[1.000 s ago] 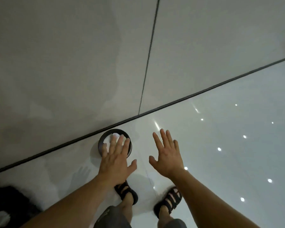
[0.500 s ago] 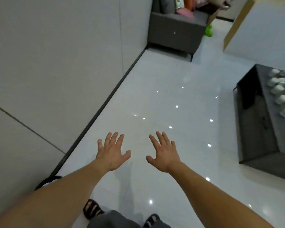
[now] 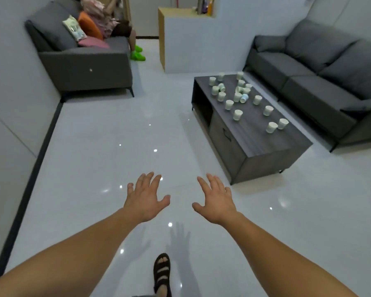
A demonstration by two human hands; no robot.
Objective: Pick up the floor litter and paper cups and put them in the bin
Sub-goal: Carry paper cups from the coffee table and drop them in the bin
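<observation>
Living room, glossy white floor. Left hand and right hand out front, fingers spread, holding nothing. Paper cups scattered across dark coffee table, ahead right.

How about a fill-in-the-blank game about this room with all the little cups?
1. The paper cups all sit on the dark coffee ____.
2. The left hand and the right hand are both ____, holding nothing.
3. The shoes beside the sofa with the cushions are bright ____.
Missing words: table; open; green.
</observation>
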